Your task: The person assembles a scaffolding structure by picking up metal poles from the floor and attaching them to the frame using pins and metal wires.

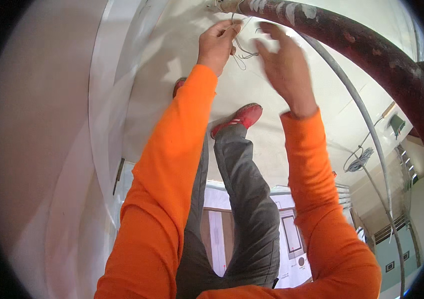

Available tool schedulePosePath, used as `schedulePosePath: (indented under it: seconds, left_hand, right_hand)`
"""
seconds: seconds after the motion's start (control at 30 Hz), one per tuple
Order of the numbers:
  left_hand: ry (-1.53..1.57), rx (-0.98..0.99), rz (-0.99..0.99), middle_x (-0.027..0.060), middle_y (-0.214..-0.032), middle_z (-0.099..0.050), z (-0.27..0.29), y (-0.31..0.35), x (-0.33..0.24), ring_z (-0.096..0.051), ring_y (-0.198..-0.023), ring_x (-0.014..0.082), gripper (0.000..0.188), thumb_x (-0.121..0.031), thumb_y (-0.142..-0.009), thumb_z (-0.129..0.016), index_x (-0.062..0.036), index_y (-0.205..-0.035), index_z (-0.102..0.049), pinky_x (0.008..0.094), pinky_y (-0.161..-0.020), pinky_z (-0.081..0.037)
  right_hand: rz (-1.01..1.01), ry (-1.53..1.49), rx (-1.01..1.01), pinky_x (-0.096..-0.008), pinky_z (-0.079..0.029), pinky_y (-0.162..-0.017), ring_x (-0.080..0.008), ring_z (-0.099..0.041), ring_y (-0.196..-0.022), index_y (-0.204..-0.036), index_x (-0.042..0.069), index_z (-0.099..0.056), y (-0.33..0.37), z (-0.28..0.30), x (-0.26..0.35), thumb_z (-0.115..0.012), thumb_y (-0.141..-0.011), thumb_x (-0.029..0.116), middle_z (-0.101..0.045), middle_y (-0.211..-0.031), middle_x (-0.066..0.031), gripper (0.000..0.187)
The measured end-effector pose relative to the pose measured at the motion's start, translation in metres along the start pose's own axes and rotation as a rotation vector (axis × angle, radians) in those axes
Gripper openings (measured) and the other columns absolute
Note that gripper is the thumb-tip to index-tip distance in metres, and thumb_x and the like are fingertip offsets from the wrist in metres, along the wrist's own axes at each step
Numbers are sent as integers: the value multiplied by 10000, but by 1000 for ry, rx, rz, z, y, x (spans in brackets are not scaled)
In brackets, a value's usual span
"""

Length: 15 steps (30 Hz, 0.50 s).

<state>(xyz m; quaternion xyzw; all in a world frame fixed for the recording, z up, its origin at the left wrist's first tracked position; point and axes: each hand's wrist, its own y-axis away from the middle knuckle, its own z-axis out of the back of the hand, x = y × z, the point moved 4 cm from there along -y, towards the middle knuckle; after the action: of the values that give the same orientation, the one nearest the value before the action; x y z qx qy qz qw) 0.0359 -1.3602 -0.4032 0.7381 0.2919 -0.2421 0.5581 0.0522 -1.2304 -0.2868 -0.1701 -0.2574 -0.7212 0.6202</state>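
Observation:
My left hand (216,49) is closed, with thumb and fingertips pinched on thin wire near the top of the view. Loops of the wire (240,54) dangle between my two hands, pale in places and darker in others. My right hand (288,67) is raised just right of the wire, blurred by motion. Its thumb and fingers are apart, and nothing shows between them. Above both hands curves a thick dark red pipe (341,37) with whitish patches; its far end lies close to my left fingertips.
A grey flexible conduit (354,94) runs down the right side, beside a coil of grey cable (360,160). The pale wall (37,149) fills the left. Below are my red shoes (242,119) and a printed white sheet (289,239).

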Motion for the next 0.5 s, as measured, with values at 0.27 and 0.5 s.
schedulePosePath:
  seconds: [0.27,0.5]
  left_hand:
    - [-48,79,93,-24,-690,-484,17,-10,-8,-437,-572,88,339,-335,-903,-624,-80,-1125,-654,262,-547,-394]
    - [-950,170,-208,103,-773,-656,23,-17,-67,-604,-676,234,367,-338,-905,-471,-50,-854,-693,387,-665,-478]
  right_hand:
    - [-296,-396,754,-413,-526,-743,-339,-664,-895,-1044,120,-682,-12,-68,-53,-567,-836,205,-697,-947,-170,252]
    - [188,491,145,-446,-522,-686,-308,-665,-858,-1046,106,-594,-20,-50,-86,-460,-919,135,-687,-933,-105,187]
